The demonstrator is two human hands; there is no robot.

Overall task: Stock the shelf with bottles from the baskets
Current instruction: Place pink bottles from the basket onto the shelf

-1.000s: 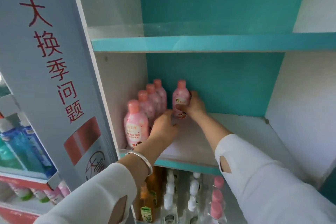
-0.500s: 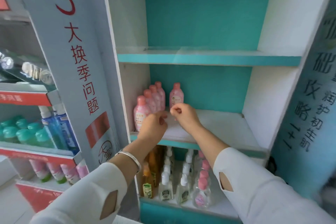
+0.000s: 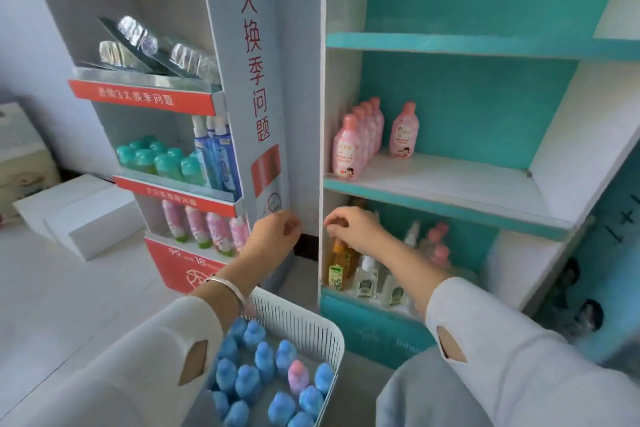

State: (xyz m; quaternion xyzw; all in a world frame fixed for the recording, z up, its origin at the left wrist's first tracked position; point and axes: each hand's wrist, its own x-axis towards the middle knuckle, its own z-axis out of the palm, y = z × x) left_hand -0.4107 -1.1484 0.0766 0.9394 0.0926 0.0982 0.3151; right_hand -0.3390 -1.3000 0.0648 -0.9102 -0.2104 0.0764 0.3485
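Observation:
Pink bottles stand on the white middle shelf (image 3: 450,180) of the teal unit: a row of several (image 3: 349,146) at the left wall and one more (image 3: 403,131) beside them. A white slatted basket (image 3: 304,322) sits below me, filled with several blue bottles (image 3: 258,374) and one pink bottle (image 3: 298,376). My left hand (image 3: 273,230) and my right hand (image 3: 353,227) hover in front of the unit below the middle shelf, above the basket. Both have loosely curled fingers and hold nothing.
A grey and red display stand (image 3: 194,135) at the left carries green-capped, blue and pink bottles. The teal unit's lower shelf (image 3: 374,291) holds amber and clear bottles. White boxes (image 3: 76,215) lie on the floor at the left. The upper teal shelf (image 3: 450,45) is bare.
Both hands have pulled back and down from the middle shelf, leaving the single pink bottle standing there. The view has dropped and backed away, bringing the basket into sight.

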